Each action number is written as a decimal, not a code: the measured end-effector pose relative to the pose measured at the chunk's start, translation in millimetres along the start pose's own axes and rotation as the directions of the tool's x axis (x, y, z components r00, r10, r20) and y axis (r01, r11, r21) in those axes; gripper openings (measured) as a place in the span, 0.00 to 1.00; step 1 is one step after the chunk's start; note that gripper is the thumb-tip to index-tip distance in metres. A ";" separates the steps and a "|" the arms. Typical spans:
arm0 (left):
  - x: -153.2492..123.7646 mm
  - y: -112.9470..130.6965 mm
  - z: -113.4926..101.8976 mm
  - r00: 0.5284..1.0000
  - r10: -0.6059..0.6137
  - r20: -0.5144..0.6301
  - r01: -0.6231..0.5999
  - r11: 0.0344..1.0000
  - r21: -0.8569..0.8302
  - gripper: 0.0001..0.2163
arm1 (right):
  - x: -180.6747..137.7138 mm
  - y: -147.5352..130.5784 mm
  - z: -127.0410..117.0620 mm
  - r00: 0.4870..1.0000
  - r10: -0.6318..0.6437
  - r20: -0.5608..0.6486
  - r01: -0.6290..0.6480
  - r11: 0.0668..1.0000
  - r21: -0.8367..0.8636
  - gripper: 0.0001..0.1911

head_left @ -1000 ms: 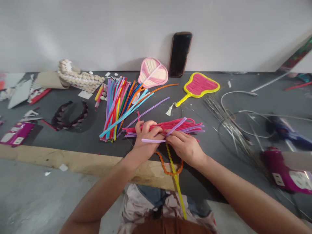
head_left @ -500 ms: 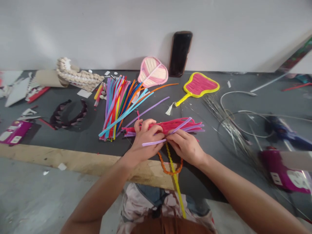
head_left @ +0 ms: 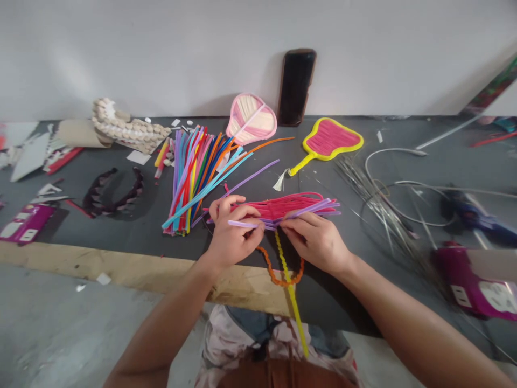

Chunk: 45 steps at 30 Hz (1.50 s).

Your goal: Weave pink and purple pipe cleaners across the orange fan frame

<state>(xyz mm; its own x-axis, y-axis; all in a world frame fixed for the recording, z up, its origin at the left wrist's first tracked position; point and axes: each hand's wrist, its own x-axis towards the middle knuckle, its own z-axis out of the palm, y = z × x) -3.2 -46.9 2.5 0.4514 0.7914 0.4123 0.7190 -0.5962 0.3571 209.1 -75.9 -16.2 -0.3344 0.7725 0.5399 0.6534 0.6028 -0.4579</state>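
Across the middle of the table lies a fan-like piece of pink pipe cleaners [head_left: 291, 202], with lilac ones along its near side. My left hand [head_left: 232, 237] is closed on the left part of a lilac pipe cleaner [head_left: 240, 223], whose end sticks out past the fingers. Its right part is pinched between the thumb and fingers of my right hand [head_left: 317, 237], close to the middle of the piece. From there a twisted yellow pipe cleaner stem [head_left: 297, 318] runs down toward my lap. An orange twisted loop [head_left: 267, 264] hangs around the stem.
Left of my hands lies a bundle of coloured pipe cleaners [head_left: 189, 183]. Behind are a pink-and-cream fan [head_left: 252, 118], a yellow-edged fan [head_left: 333, 141] and a phone [head_left: 298, 86] against the wall. Wires [head_left: 375, 199], a glue gun [head_left: 480, 215] and a dark headband [head_left: 113, 202] lie around.
The lilac pipe cleaner's two ends have been pressed down closer along the pink piece. My left hand has shifted slightly left and my fingers lie lower on the near edge.
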 end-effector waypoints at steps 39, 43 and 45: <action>-2.2 2.5 8.5 0.999 0.025 0.031 -0.027 0.998 0.054 0.07 | 7.1 -4.2 11.5 0.965 -0.093 0.246 0.175 0.926 -0.334 0.36; -1.4 3.1 10.8 0.999 0.017 0.050 -0.018 0.999 0.031 0.07 | 8.5 -5.4 8.6 0.973 -0.068 0.219 0.150 0.912 -0.382 0.35; -1.2 3.9 11.4 0.998 -0.004 0.058 0.002 0.999 0.037 0.07 | 9.0 -6.3 6.6 0.979 -0.056 0.197 0.131 0.912 -0.390 0.32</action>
<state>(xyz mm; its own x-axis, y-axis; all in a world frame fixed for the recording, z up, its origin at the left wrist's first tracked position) 5.0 -48.7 -6.2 0.4783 0.8003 0.3617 0.7390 -0.5892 0.3265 197.5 -71.4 -13.1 -0.4977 0.7616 0.4150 0.8166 0.5727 -0.0717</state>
